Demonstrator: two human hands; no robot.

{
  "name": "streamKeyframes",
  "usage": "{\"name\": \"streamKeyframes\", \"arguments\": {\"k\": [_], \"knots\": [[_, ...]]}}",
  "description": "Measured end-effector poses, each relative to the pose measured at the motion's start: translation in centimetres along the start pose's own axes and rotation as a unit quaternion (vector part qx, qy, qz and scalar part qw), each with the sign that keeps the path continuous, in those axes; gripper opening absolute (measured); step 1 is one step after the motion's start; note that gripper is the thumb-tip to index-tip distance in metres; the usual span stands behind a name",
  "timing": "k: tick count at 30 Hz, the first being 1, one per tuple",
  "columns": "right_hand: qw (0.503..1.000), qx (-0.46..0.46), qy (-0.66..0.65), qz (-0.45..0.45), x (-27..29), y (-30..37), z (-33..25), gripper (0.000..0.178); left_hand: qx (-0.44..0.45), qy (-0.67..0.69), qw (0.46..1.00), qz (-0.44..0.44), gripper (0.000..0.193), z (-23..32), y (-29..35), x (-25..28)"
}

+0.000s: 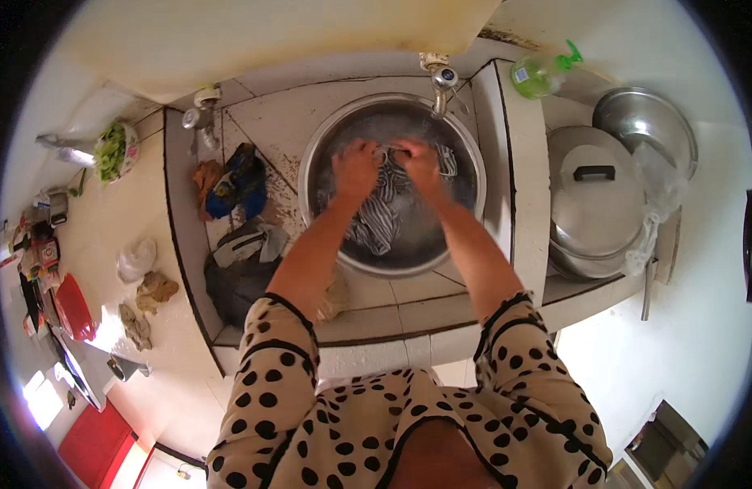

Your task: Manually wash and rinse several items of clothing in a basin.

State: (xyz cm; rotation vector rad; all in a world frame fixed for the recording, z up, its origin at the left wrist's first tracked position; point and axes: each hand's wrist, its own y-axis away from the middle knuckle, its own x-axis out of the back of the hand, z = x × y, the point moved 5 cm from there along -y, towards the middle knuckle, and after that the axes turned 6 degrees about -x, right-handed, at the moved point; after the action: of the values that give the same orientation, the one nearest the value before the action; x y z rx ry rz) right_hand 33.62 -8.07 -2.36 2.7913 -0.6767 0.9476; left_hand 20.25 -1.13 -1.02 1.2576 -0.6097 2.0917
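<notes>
A black-and-white striped cloth garment (379, 222) lies partly bunched in the dark water of a round metal basin (309, 151). My left hand (356, 167) is closed on the garment's upper part, toward the basin's far side. Close beside it, my right hand (419, 165) grips another part of the same cloth, with a striped piece showing past its fingers. Between the two hands the fabric is bunched, and its lower end spreads in the water toward me. My fingertips are partly hidden by the hands and slightly blurred.
The basin stands in a tiled sink under a tap (443, 81). Left of it lie blue and orange cloths (241, 183) and a dark grey cloth heap (241, 281); a second tap (200, 118) is beyond. A green soap bottle (543, 75) and a lidded pot (596, 200) stand right.
</notes>
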Motion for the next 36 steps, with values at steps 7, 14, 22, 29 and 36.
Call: {"name": "streamKeyframes", "arguments": {"k": [7, 14, 22, 29, 36], "knots": [[0.922, -0.196, -0.332, 0.043, 9.3, 4.3, -6.2, 0.031, 0.152, 0.238, 0.953, 0.111, 0.023, 0.9, 4.3, 10.6], [0.851, -0.079, -0.504, -0.125, 5.2, 10.3, -9.7, 0.057, 0.090, 0.240, 0.956, -0.142, 0.039, 13.2, 7.0, 12.9], [0.983, -0.107, -0.108, -0.100, 8.9, 8.2, -10.6, 0.033, 0.060, 0.240, 0.969, 0.004, 0.036, 6.7, 23.4, 12.4], [0.969, 0.094, -0.219, -0.061, 27.0, 3.4, -34.5, 0.027, 0.200, 0.068, 0.977, -0.001, 0.023, -3.7, 32.3, 18.4], [0.922, 0.185, -0.340, 0.000, 48.2, -2.0, -43.4, 0.029, 0.267, 0.115, 0.954, 0.075, 0.020, -11.3, 36.4, 15.9]]}}
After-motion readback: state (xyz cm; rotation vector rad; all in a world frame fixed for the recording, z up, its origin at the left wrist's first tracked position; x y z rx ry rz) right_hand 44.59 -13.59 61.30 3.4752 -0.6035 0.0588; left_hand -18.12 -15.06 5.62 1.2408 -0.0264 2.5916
